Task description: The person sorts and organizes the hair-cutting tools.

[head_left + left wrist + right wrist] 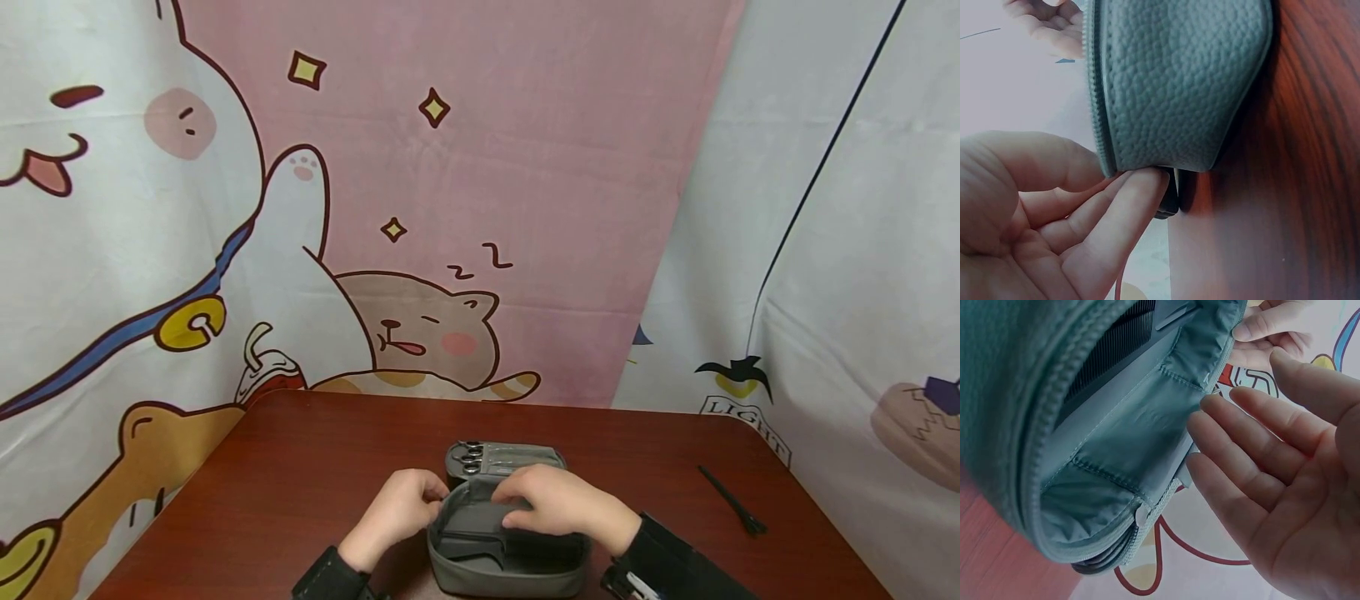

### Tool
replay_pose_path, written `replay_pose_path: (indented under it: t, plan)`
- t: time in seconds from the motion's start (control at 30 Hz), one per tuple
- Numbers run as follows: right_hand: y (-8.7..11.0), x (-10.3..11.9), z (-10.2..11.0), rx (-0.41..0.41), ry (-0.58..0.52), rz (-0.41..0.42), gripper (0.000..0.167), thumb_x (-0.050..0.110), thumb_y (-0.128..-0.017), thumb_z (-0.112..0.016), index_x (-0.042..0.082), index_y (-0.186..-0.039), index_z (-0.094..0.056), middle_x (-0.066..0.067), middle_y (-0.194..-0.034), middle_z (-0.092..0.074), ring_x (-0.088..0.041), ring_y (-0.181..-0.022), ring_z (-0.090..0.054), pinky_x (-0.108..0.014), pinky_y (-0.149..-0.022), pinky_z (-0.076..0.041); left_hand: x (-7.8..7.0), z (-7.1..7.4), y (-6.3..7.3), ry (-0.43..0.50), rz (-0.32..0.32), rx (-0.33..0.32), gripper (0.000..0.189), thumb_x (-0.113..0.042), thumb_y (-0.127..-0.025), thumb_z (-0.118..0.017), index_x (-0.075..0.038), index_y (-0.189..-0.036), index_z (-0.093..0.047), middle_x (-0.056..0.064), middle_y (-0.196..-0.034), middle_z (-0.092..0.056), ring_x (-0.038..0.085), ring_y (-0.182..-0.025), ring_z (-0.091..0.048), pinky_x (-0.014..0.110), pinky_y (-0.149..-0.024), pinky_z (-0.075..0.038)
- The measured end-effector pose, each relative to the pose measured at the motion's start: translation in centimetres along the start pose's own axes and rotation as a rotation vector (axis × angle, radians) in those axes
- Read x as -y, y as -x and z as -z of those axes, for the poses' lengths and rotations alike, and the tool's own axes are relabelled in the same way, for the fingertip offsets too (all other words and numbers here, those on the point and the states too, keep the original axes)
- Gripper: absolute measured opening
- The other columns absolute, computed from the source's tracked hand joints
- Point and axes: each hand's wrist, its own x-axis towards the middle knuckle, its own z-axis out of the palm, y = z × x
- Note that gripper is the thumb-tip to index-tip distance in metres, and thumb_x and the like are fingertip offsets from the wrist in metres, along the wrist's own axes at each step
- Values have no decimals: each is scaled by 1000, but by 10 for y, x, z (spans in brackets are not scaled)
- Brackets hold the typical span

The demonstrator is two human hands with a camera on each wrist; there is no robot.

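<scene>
A grey-green zippered case (506, 581) with a pebbled outside stands unzipped on the table, its lid (525, 456) folded back at the far side. Metal finger loops (471, 457), like those of scissors, show in the lid. My left hand (405, 507) pinches the case's far left corner between thumb and fingers, by the zip edge (1094, 94). Over the case's opening hovers my right hand (562, 506), fingers loosely extended and holding nothing. Inside, a black comb (1113, 347) lies along one side in the right wrist view.
A thin black brush (733, 500) lies on the reddish-brown table (315, 467), toward its right side. Behind the table hangs a cloth (525, 167) printed with cartoon animals. White printed cloth (847, 250) hangs at the right.
</scene>
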Motion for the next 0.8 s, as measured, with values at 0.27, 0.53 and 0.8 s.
replay_pose_path:
  t: [0.27,0.53,0.8]
  plan:
    - [13,-7,2,-61,-9,-22,35,28,-93,-70,10,-123,-69,2,-118,-67,-11,-107,-62,-32,-89,-51,1,-1,0,5,-16,-9,11,3,-79,-72,-7,-82,-75,-5,-76,-67,8,-68,-59,28,-58,-48]
    - [32,-13,7,-136,-42,-46,44,34,-95,-68,8,-130,-63,-3,-123,-66,-17,-112,-61,-38,-91,-51,1,-1,0,-1,-16,-12,12,4,-79,-71,-7,-83,-75,-4,-76,-68,9,-69,-61,28,-59,-50]
    - [50,-24,8,-217,-45,-88,53,38,-95,-66,6,-136,-58,-6,-131,-61,-27,-121,-56,-47,-96,-47,0,-2,0,-7,-4,-5,12,4,-80,-71,-6,-84,-75,-4,-77,-68,11,-71,-62,30,-60,-50]
